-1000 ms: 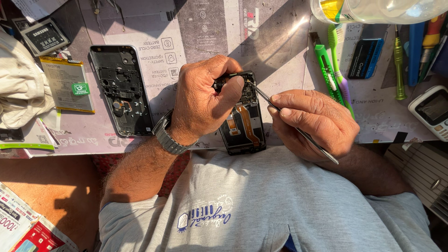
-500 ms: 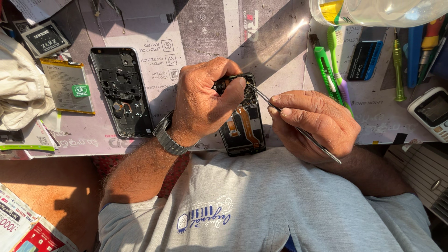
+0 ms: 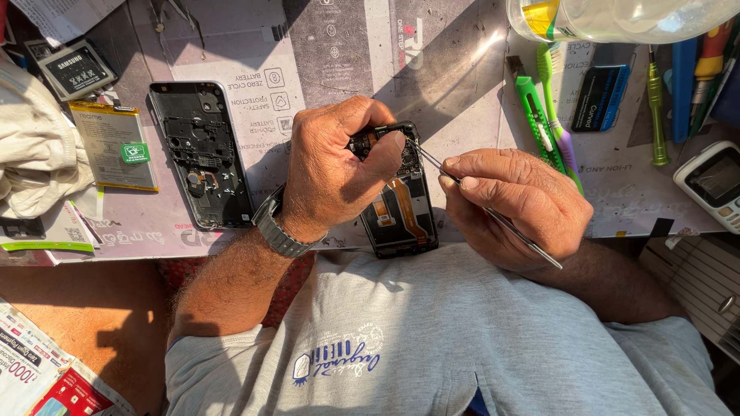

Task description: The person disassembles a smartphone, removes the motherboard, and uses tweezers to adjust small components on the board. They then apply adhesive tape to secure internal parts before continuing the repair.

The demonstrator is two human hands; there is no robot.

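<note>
An opened black phone body [image 3: 401,212] with an orange flex cable lies on the grey work mat [image 3: 432,69]. My left hand [image 3: 331,173], with a metal watch on the wrist, grips the phone's upper end between thumb and fingers. My right hand [image 3: 516,204] holds thin metal tweezers [image 3: 493,212] whose tips point into the top of the phone, next to my left thumb. The phone's black inner frame [image 3: 202,154] lies separately to the left.
A flat battery [image 3: 114,145] and a white cloth [image 3: 31,162] lie at the left. A green utility knife [image 3: 536,119], a toothbrush [image 3: 556,115], screwdrivers [image 3: 655,115], a clear bottle [image 3: 624,17] and a small white device [image 3: 713,181] sit at the right. The table edge runs below the phone.
Almost nothing differs: both hands stay on the phone, and the tweezers shift only slightly at its top end.
</note>
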